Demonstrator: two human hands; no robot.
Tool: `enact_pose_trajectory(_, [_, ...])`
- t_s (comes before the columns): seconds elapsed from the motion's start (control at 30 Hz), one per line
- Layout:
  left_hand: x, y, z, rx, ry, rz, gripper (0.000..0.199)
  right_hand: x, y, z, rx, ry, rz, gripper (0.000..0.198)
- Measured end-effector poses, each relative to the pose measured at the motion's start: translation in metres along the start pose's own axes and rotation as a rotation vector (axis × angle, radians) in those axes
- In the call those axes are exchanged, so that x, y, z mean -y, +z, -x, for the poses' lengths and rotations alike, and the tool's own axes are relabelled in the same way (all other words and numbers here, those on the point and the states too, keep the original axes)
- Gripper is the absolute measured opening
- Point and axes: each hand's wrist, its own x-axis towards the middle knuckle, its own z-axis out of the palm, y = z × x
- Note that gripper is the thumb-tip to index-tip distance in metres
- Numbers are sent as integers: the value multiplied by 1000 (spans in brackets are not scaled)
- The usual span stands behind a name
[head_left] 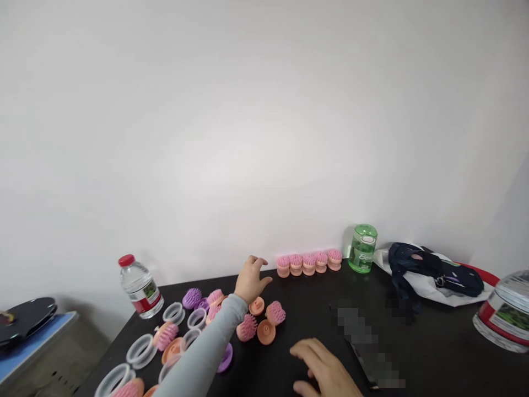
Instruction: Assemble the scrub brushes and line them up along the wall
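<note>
My left hand [250, 278] reaches over the table near the wall, thumb and fingers apart with nothing between them. Just right of it, a row of several pink scalp massage brushes [308, 264] stands against the wall, bristles up. Below its wrist lie loose pink brush heads [247, 327] and peach round handles [266, 332]. My right hand [324, 366] hovers low over the black table, fingers curved and spread from the thumb, holding nothing. Left of my sleeve are clear plastic rings [141, 351] and a purple brush head [192, 298]. My forearm hides part of this pile.
A red-capped water bottle [141, 288] stands at the table's left edge. Along the back right are a green container [363, 248] and a dark bag [438, 270] on white plastic. A large bottle [506, 311] is far right. A dark object, partly pixelated [361, 361], lies near my right hand.
</note>
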Motion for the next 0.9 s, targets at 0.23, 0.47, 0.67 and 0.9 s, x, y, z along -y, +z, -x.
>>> enact_pose_trajectory(0.23, [30, -42, 92, 25, -24, 37, 12, -1, 11, -62, -80, 51, 151, 79])
enact_pose_trajectory(0.47, [65, -77, 169, -59, -185, -22, 17, -29, 36, -100, -98, 65, 95, 65])
enact_pose_trajectory(0.67, [74, -73, 204, -22, -284, -109, 24, -38, 24, -90, -251, 163, -15, 32])
enact_pose_trajectory(0.9, [60, -49, 196, 40, -327, -243, 29, 0, 18, -75, -276, 113, -210, 38])
